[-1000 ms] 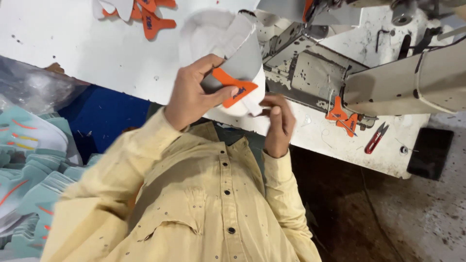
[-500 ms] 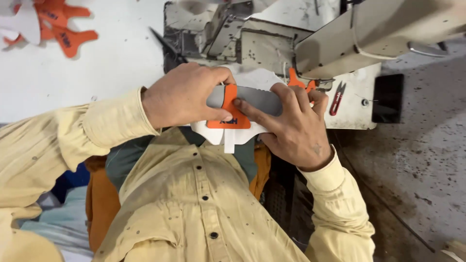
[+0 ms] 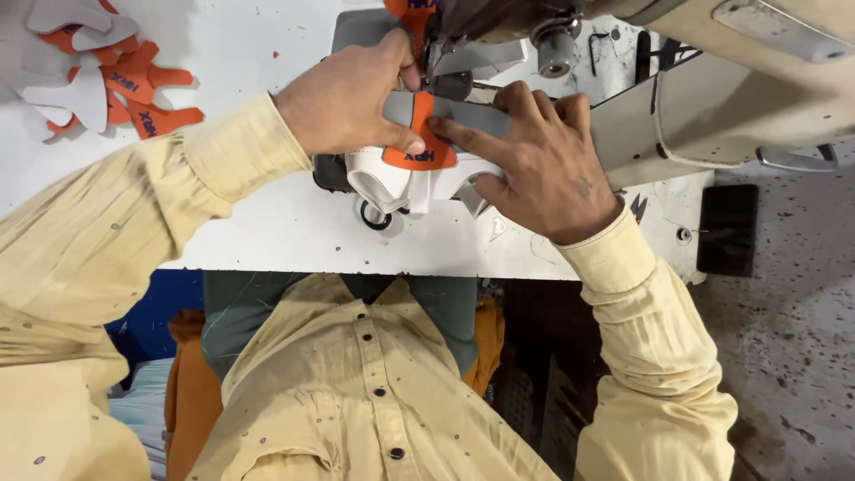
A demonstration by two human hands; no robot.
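My left hand (image 3: 352, 96) presses down on a white, grey and orange shoe-upper piece (image 3: 419, 151) lying on the bed of a sewing machine (image 3: 712, 80), thumb and fingers pinching its orange strip. My right hand (image 3: 534, 165) lies flat on the grey part of the same piece, fingers pointing left toward the needle area (image 3: 432, 53). The white lower edge of the piece curls over the machine's plate toward me.
A pile of orange and white cut pieces (image 3: 98, 76) lies at the far left of the white table (image 3: 267, 223). Small snips (image 3: 639, 207) rest near the table's right edge. A black pedal-like block (image 3: 728, 229) sits on the speckled floor at right.
Both hands brought the piece from in front of my chest onto the machine bed and under the needle area. The view moved closer over the table.
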